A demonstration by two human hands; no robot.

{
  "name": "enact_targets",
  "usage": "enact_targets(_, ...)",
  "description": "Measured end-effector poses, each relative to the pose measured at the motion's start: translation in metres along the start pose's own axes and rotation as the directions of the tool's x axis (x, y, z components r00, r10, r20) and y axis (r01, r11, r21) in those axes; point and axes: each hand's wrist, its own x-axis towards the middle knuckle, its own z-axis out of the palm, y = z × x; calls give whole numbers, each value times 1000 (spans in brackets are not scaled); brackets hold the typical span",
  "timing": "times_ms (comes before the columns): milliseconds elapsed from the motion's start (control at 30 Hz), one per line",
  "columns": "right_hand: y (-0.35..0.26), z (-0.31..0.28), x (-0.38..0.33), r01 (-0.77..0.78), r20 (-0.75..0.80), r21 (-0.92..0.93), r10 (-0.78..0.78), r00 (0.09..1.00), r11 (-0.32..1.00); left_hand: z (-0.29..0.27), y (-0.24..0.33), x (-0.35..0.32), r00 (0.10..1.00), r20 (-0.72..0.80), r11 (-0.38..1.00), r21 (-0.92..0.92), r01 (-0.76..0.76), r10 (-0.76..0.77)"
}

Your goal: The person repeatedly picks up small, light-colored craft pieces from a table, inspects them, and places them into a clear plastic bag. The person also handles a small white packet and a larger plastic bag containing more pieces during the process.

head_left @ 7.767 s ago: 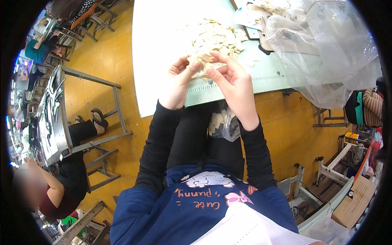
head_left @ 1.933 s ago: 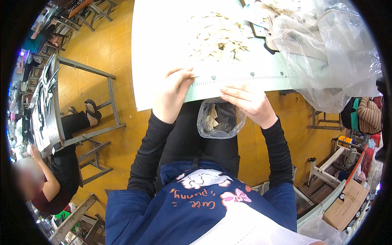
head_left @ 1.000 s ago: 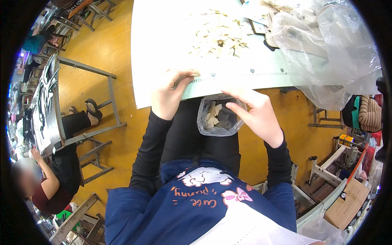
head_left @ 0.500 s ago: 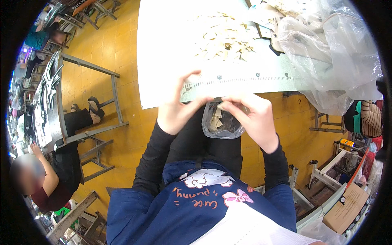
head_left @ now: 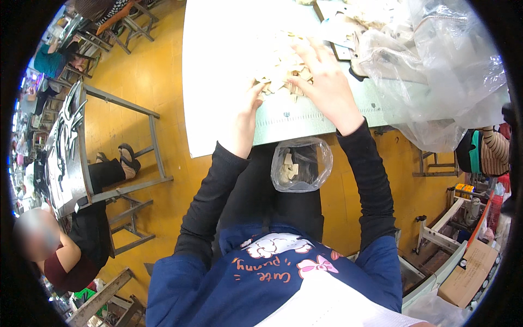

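A loose pile of small cream strips [head_left: 280, 64] lies on the white tabletop [head_left: 212, 65]. At its left edge is my left hand [head_left: 246, 117], fingers and thumb slightly curled and apart against the strips; bright glare washes out part of it. My right hand [head_left: 330, 87] reaches over the pile's right side with fingers stretched out and thumb apart, touching the strips. Below the table's front edge, a clear plastic bag [head_left: 316, 173] stands open-mouthed over my lap. A few cream strips [head_left: 289, 168] lie inside it, and neither hand touches it.
A printed ruler scale [head_left: 305, 114] runs along the table's front edge. Large clear plastic bags [head_left: 436, 71] cover the table's right side and hang over it. At left, a person [head_left: 71, 248] sits by a metal-framed table [head_left: 81, 163]. A cardboard box [head_left: 467, 272] sits lower right.
Both hands have moved forward from the bag's rim to the pile on the table. The bag now stands without my hands on it, its mouth wider.
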Motion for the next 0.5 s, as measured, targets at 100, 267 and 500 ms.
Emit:
enact_targets(100,12,11,9,-207,409,-33,202,890,978,-2,1,5,999,-40,999,-33,18,-20)
enact_targets(267,20,17,10,22,259,-169,23,966,985,-7,8,-2,984,-168,998,-15,-59,55)
enact_targets(500,25,9,14,80,239,-223,-25,971,971,-12,14,-7,960,-271,985,-128,-111,73)
